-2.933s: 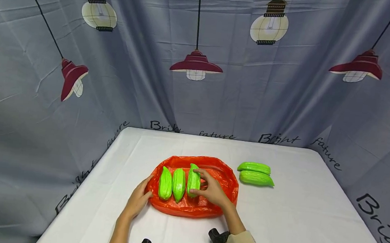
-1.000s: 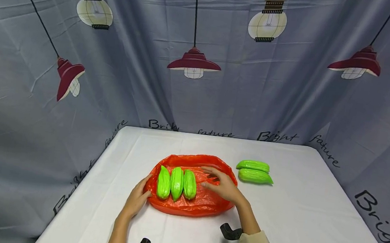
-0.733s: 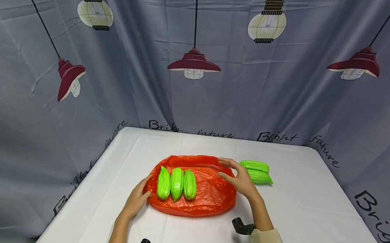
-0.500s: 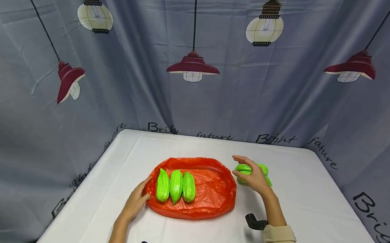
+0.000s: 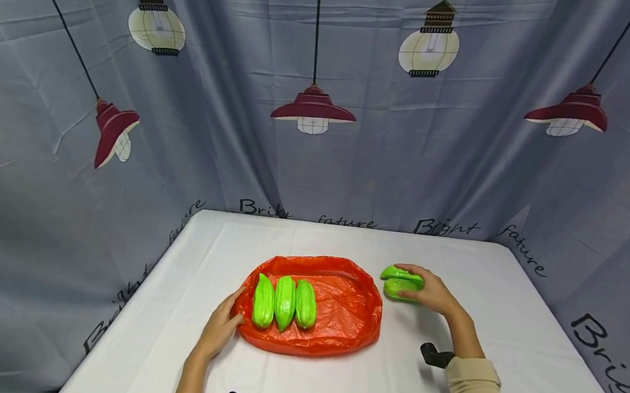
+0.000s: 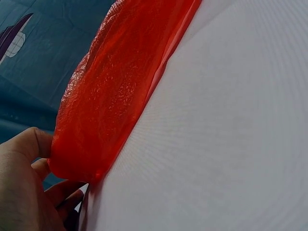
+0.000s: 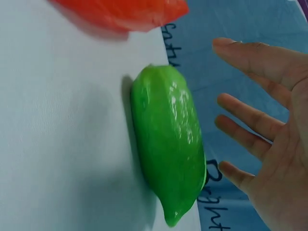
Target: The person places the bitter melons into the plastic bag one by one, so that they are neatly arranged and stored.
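Note:
On the table lies a red plastic bag [image 5: 342, 321], spread into an oval with a raised crinkled rim. Three glossy green ridged gourds [image 5: 284, 302] lie side by side in its left half. My left hand [image 5: 218, 327] holds the bag's left edge; in the left wrist view its thumb and fingers lie on either side of the red plastic [image 6: 106, 96]. Right of the bag are two more green gourds [image 5: 400, 289], partly covered by my right hand [image 5: 434, 293]. The right wrist view shows that hand's fingers spread beside the nearer gourd [image 7: 168, 139], apart from it.
A white cloth covers the table [image 5: 295, 386]. Grey-blue curtains [image 5: 352, 175] printed with lamps and lettering hang behind it and at both sides. Each wrist carries a black camera mount [image 5: 436, 355].
My right hand has let go of the third gourd inside the bag and moved right to the two gourds outside. The left hand has stayed at the bag's left edge.

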